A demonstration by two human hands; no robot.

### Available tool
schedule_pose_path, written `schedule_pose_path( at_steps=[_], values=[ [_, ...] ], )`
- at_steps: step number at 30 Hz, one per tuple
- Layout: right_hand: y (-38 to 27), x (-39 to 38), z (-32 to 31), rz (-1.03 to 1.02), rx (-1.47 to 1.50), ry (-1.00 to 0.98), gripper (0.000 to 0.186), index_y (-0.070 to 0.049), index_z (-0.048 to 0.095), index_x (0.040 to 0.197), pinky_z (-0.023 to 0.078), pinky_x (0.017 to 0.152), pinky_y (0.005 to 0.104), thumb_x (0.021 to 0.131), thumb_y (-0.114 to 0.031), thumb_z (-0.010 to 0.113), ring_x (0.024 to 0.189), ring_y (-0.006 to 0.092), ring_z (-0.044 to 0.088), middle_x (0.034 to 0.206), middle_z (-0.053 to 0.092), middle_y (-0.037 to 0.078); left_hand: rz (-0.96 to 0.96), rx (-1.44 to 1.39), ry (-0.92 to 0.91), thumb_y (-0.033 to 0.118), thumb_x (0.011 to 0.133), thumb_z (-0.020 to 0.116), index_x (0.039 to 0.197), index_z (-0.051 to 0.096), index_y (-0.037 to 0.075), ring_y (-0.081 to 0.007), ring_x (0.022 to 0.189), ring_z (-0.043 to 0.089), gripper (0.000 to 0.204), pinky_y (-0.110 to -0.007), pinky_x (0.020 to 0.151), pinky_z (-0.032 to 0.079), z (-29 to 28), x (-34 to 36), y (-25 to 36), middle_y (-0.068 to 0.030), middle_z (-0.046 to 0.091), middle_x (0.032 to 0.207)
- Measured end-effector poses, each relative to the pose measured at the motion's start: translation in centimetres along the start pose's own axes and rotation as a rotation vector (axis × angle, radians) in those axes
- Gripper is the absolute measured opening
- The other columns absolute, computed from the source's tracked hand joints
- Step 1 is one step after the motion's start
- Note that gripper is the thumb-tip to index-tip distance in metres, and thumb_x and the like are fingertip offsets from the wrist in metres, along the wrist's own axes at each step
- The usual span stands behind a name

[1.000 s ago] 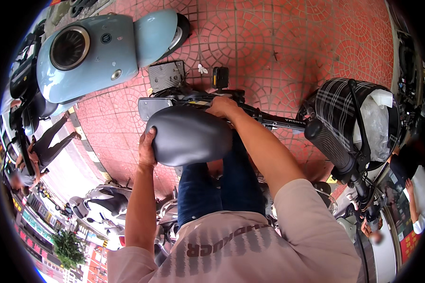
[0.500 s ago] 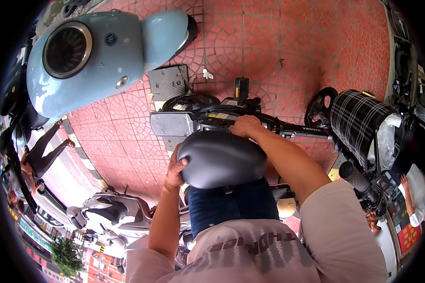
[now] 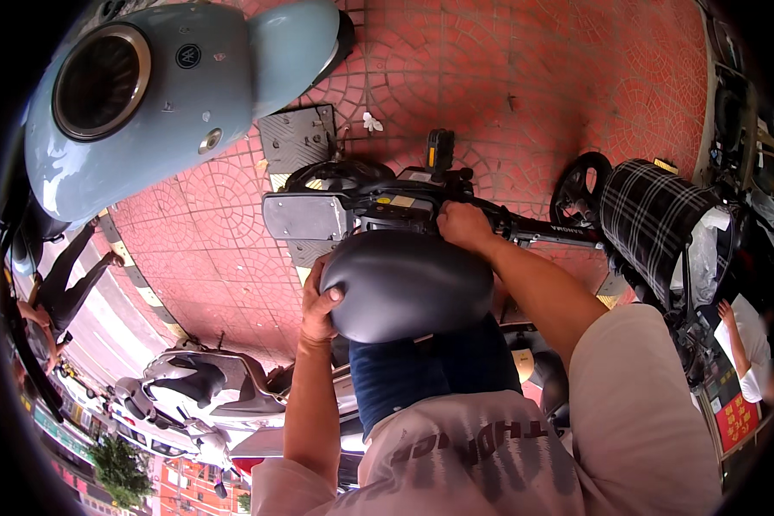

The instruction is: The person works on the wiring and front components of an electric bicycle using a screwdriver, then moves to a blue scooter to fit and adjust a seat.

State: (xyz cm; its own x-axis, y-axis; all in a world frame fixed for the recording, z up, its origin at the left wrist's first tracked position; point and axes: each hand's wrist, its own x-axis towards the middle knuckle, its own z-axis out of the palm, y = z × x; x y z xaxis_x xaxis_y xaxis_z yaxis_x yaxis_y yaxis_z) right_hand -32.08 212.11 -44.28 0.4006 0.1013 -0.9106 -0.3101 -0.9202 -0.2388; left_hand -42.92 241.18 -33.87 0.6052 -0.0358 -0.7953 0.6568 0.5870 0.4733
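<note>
A smooth black saddle [image 3: 408, 285] is tipped up against my thighs, above the near side of a black two-wheeler [image 3: 533, 229]. My left hand [image 3: 320, 301] grips the saddle's left end, thumb on top and the other fingers behind its edge. Just beyond the saddle, my right hand [image 3: 464, 226] is at the bike's frame, fingers curled downward. What those fingers hold is hidden. Left of that hand lies a dark housing [image 3: 400, 206] with a yellow label. A grey padded rear rack [image 3: 305, 217] sits at the bike's left end.
A light-blue scooter [image 3: 181, 95] stands at the far left. To the right is a plaid cover [image 3: 662, 215] on the bike's front end. Silver-grey scooters [image 3: 206, 378] are parked at the near left. People stand at both sides. Red patterned paving [image 3: 525, 95] lies underneath.
My right hand has shifted a little to the right along the bike's frame. My left hand keeps its grip on the saddle. The whole view has shifted slightly.
</note>
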Motion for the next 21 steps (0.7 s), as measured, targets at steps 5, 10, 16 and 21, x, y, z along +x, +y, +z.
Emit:
schedule_pose_path(
  at_steps=[5,10,16,21],
  values=[
    [5.3,-4.1,-0.3,-0.103,0.375,0.176,0.028,-0.001,0.07,0.113,0.054,0.091,0.0435,0.09,-0.011,0.057,0.1,0.0373,0.071,0.106,0.074,0.019,-0.06,-0.08,-0.057,0.044,0.067,0.088,0.143,0.046,-0.003,-0.025,0.116,0.062,0.099,-0.037,0.102,0.051,-0.4,-0.2,-0.5,-0.0152,0.062,0.127],
    [8.8,-5.7,3.0,-0.3,0.037,0.379,0.045,-0.003,0.066,0.125,0.044,0.11,0.0424,0.08,-0.003,0.064,0.135,0.0333,0.05,0.144,0.054,0.018,-0.169,-0.038,-0.186,0.043,0.068,0.088,0.151,0.04,-0.003,-0.0272,0.121,0.061,0.106,-0.037,0.105,0.049,-2.0,1.0,0.2,-0.0165,0.059,0.135],
    [9.3,-10.9,4.2,-0.018,0.846,0.565,0.037,0.0,0.064,0.128,0.051,0.1,0.0393,0.094,-0.013,0.064,0.116,0.0277,0.064,0.128,0.067,0.012,-0.197,-0.166,-0.286,0.069,0.088,0.066,0.153,0.04,-0.001,-0.0305,0.128,0.058,0.1,-0.043,0.108,0.048,-6.0,1.7,-0.6,-0.0183,0.054,0.148],
    [2.0,-14.2,1.9,0.023,1.843,-0.049,0.031,-0.001,0.07,0.115,0.05,0.082,0.0243,0.099,-0.026,0.063,0.089,0.0106,0.064,0.11,0.072,0.007,-0.346,-0.17,-0.158,0.057,0.107,0.04,0.139,0.057,-0.002,-0.03,0.112,0.068,0.069,-0.042,0.097,0.056,-6.4,5.2,-0.8,-0.0182,0.069,0.125]
  ],
)
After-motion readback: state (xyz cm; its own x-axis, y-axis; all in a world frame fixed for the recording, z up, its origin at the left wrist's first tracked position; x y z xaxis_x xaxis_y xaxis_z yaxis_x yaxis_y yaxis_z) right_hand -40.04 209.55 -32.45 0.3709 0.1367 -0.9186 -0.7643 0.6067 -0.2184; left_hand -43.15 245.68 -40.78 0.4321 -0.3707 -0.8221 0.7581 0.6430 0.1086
